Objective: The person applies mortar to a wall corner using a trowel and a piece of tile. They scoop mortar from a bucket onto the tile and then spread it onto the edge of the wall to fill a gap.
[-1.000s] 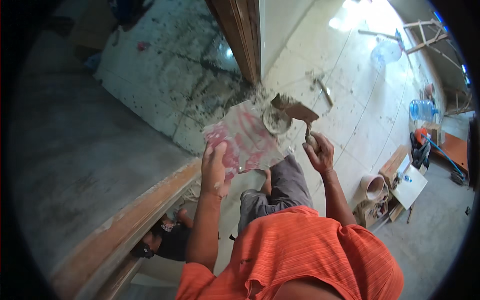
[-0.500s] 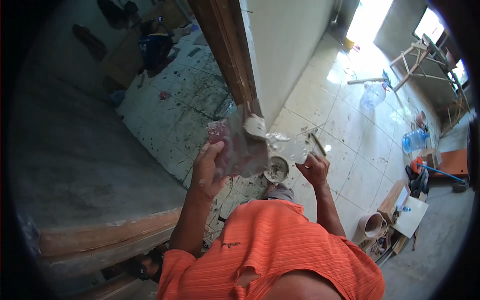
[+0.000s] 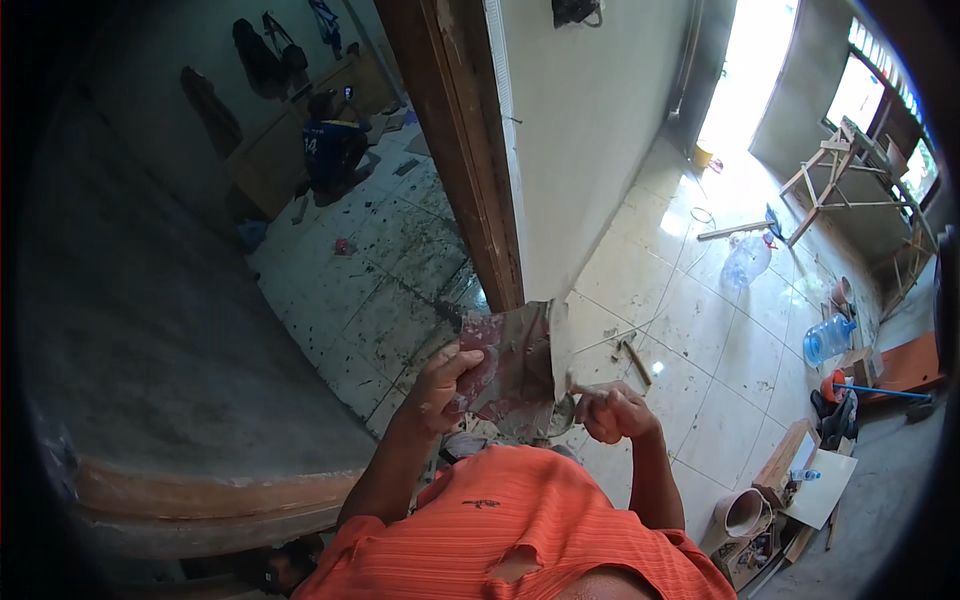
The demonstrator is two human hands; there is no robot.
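Observation:
My left hand (image 3: 440, 388) is closed on the near-left edge of a flat reddish board (image 3: 482, 385) smeared with grey-white paste, thumb on top. My right hand (image 3: 615, 412) is closed round the handle of a putty knife, mostly hidden in the fingers. Its pale, wide blade (image 3: 560, 350) lies along the board's right edge, seemingly touching it. Below that edge, a round bowl (image 3: 565, 418) shows only in part behind the board. The board is in front of the foot of a brown wooden door frame (image 3: 470, 150).
A hammer (image 3: 637, 362) lies on the tiles at right. Farther off are a clear bottle (image 3: 748, 262), a blue jug (image 3: 828, 340) and a wooden trestle (image 3: 845, 180). A bucket (image 3: 740, 512) stands near right. Through the doorway, another person (image 3: 335, 150) crouches on the littered floor.
The board has come lower and to the right, away from the door frame. The putty knife, earlier bearing white paste, has moved against the board's edge, and my right hand is lower.

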